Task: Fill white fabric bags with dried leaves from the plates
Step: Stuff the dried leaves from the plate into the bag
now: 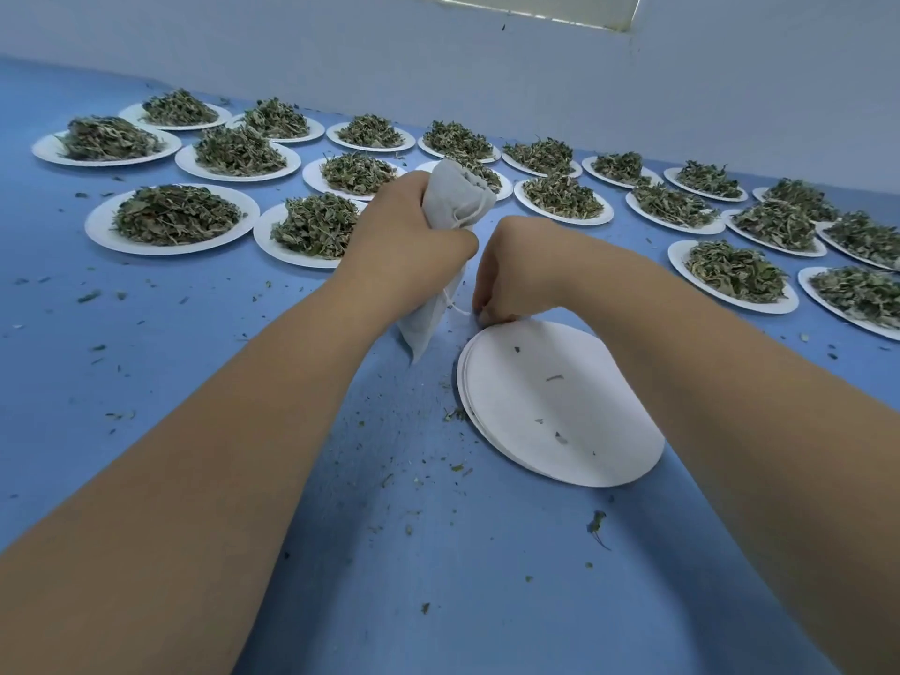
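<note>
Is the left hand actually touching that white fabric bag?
Touching. The head view shows the left hand wrapped round the white fabric bag, fabric showing above and below it.

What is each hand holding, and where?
Left hand grips the white fabric drawstring bag around its middle. Right hand reaches the rim of the white paper plate stack; hold unclear.

- No text, label, brand, number or sign can be read anywhere in the view.
- The white fabric bag (pixel 455 194) is plain cloth with no print or tag that shows.
- The plates (pixel 584 431), the blue counter (pixel 195 382) and the pale wall (pixel 341 51) carry no lettering or marks either.
</note>
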The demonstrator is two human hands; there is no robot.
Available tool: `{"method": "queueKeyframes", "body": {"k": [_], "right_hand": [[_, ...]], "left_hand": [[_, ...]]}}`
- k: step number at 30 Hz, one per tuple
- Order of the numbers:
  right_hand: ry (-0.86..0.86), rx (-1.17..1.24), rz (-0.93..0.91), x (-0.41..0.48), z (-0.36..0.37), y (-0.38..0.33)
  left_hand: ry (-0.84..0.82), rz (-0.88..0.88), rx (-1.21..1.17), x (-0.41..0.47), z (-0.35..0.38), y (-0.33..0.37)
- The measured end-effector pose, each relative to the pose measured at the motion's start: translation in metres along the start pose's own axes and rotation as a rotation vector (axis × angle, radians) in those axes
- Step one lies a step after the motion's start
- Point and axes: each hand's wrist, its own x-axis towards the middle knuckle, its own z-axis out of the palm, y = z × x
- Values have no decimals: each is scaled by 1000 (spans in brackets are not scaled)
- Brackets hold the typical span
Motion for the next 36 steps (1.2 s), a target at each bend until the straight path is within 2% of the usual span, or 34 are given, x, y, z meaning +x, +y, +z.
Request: {"method": "queueKeyframes", "body": {"k": [4,7,9,11,13,17,22,28,31,34,36], "right_hand": [[74,247,15,-7,-6,12],[355,645,6,-18,-18,30],[518,901,-92,-28,-28,34],[549,1002,-215,-34,-35,32],[514,941,-295,-35,-40,24],[411,597,-279,-33,-45,8],[417,568,-228,-26,-48,6],[237,566,-288,-24,-32,2],[319,630,-405,-18,-31,-7],[471,752,-422,-9,-33,-12],[440,678,-469,-1,-29,-16]], "left_hand": [[15,20,34,0,0,0],[2,18,33,1,0,-1],[-14,13,43,1,2,-2],[-16,11,58,1,3,-3],[-28,23,57,-1,4,-1],[-25,41,63,-3,6,3],[-7,67,105,1,5,1],[50,49,147,13,8,-10],[90,54,83,17,1,-15],[116,50,65,20,-5,-14],[132,46,73,22,-9,-15]]}}
